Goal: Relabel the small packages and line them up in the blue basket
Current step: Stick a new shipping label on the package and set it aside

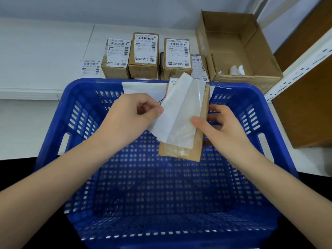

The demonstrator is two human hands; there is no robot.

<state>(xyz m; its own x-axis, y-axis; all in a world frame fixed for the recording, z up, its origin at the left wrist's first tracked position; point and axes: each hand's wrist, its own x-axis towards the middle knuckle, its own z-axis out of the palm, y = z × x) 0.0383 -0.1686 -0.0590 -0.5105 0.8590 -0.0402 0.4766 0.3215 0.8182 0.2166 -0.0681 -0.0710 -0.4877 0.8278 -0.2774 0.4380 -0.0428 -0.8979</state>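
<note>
Package in hand: a small brown cardboard package is held above the empty blue basket, toward its far side.
Right hand: the right hand grips the package's right edge, thumb pressing on the front face.
Left hand: the left hand pinches the edge of a white label, half peeled and folded over.
Handling: the package looks light and stiff, best held by its long edges; the label is thin, floppy and sticky, likely to crease or tear.
Waiting: more labelled packages stand on the white table behind the basket, beside an open carton.
</note>
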